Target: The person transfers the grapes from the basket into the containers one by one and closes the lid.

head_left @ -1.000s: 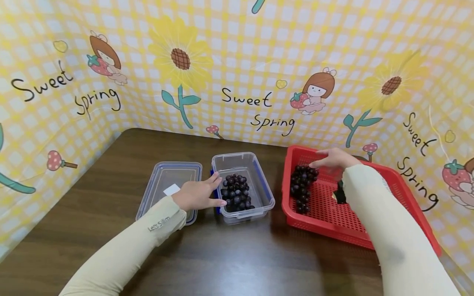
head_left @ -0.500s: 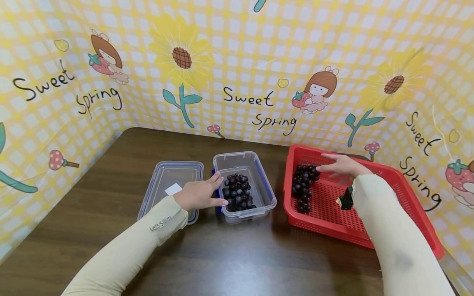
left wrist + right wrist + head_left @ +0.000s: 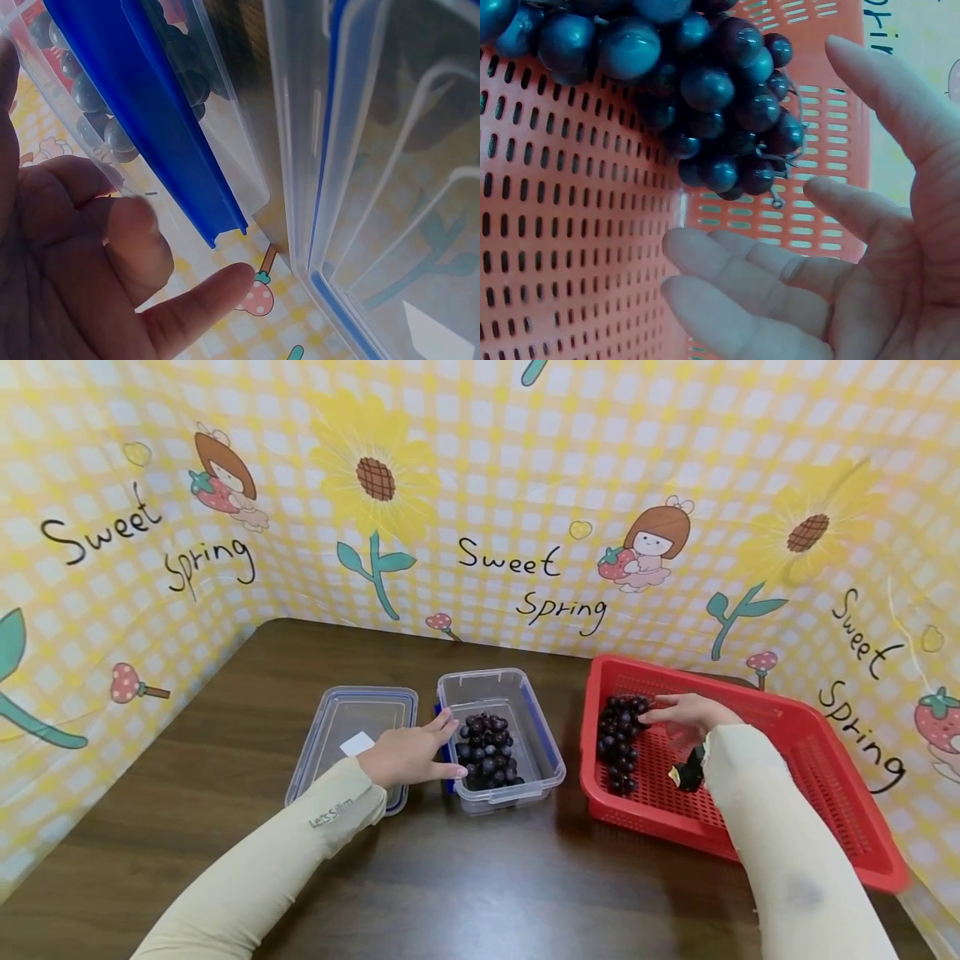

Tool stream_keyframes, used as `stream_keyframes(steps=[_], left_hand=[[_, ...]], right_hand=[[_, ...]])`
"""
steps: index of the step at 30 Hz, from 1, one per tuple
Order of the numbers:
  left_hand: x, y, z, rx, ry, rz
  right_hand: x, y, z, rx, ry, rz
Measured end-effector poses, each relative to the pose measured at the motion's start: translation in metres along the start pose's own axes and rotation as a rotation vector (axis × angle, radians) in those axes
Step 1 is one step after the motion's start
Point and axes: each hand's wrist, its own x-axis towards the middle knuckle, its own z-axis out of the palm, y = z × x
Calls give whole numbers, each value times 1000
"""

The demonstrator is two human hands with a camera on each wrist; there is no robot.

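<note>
My left hand (image 3: 408, 752) touches the left rim of a clear plastic container (image 3: 546, 774), its fingers spread and fairly straight. Inside lies a bunch of dark grapes (image 3: 487, 752). In the left wrist view the container's blue side clip (image 3: 142, 112) stands beside the fingers. My right hand (image 3: 686, 714) hovers in the red basket (image 3: 592, 793), just right of a second bunch of dark grapes (image 3: 618, 735). Seen from the right wrist, that bunch (image 3: 712, 90) lies near the fingertips, and the loosely spread right hand (image 3: 855, 247) holds nothing.
A clear lid (image 3: 322, 727) with a blue seal lies left of the container, partly under the left forearm. Under the right wrist is a small black object (image 3: 688, 770). A patterned cloth (image 3: 495, 485) hangs behind the wooden table (image 3: 450, 877).
The right hand drew back right from the grapes, then came down and forward close beside them. The left hand stays on the container. The view has shifted slightly.
</note>
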Motion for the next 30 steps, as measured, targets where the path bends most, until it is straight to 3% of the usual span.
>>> stream_keyframes(steps=[15, 22, 25, 30], left_hand=[[-3, -1, -1, -48, -15, -13], [-5, -3, 0, -59, -17, -13], [-5, -2, -1, -63, -16, -10], [-3, 0, -2, -62, -15, 4]], right_hand=[[25, -7, 26, 69, -106, -48], [35, -17, 43, 150, -47, -25], [38, -22, 49, 87, 13, -2], [41, -26, 54, -158, 55, -9]])
